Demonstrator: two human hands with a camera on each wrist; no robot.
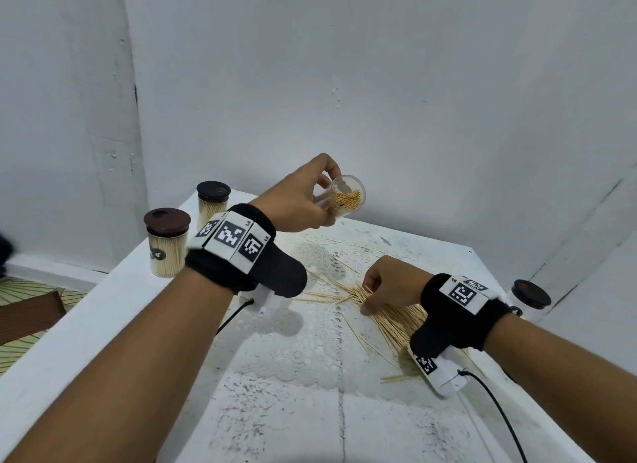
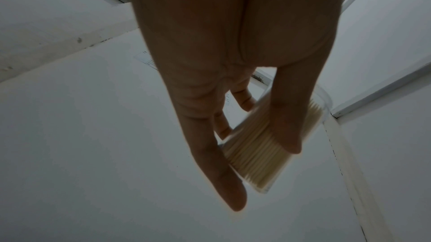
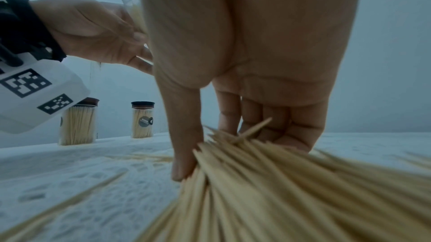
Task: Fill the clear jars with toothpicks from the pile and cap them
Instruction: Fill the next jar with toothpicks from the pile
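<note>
Head view shows the left hand (image 1: pixel 299 200) holding an uncapped clear jar (image 1: pixel 344 197) in the air above the far edge of the white table (image 1: pixel 282 376), tilted so its mouth faces back toward the person and the right side; it looks to be held that way so a bundle can slide in lengthwise. The jar is already partly filled with toothpicks. The right hand (image 1: pixel 389 283) is down on the pile of toothpicks (image 1: pixel 396 321) near the table's right edge, thumb and fingers closing round a bunch of them. Two filled, capped jars (image 1: pixel 167 242) stand along the left edge, probably parked clear of the work. A dark cap (image 1: pixel 532 294) sits on something white at the right edge, likely kept within reach for closing the held jar.
</note>
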